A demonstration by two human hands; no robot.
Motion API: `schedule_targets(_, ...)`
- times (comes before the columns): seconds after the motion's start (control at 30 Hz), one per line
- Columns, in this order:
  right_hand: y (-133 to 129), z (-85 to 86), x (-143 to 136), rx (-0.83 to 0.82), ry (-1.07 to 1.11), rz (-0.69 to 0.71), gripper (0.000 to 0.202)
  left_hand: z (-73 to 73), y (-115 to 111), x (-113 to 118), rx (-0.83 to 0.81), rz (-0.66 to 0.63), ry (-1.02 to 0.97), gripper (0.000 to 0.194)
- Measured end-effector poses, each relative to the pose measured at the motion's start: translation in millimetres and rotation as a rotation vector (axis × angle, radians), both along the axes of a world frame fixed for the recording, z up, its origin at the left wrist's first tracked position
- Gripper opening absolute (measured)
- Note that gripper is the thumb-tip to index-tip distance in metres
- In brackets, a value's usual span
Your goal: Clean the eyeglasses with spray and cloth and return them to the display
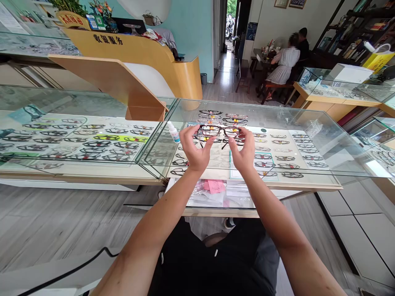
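A pair of dark-framed glasses (219, 131) is held up level above the glass display case (308, 170). My left hand (196, 149) pinches its left side and my right hand (243, 149) its right side, fingers on top and thumbs below. The temples point toward me. Behind and below the held pair, several more glasses lie on the case, partly hidden by my hands. A small white bottle (173, 132) with a blue label stands just left of my left hand.
An open drawer (222, 211) with pink slips and clear bags juts out below the case. A brown angled board (123, 80) stands on the left case. Beyond are a wooden counter (188, 80) and two seated people (290, 57) at a table. More display cases stand right.
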State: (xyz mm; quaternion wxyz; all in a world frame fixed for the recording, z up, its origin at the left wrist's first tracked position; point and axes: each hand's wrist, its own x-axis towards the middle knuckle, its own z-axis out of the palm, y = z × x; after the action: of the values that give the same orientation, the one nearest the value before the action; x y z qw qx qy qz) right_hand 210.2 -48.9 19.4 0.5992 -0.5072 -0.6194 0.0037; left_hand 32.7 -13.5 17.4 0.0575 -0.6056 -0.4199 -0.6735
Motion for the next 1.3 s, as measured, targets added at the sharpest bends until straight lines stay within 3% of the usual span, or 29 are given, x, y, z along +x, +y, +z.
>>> schedule_targets(0.57,-2,3.3,-1,0.001,0.012,-0.018,0.045,2.9,-1,3,-0.029,-0.016,-0.014,0.062)
schedule_targets(0.8,-4,6.9,0,0.101,0.004,-0.04,0.048,2.1,0,1,-0.054,-0.108,-0.009,0.062)
schedule_targets(1.3,-6,11.0,-1,0.102,-0.009,-0.089,0.046,-8.6,8,2,-0.148,-0.249,-0.1,0.06)
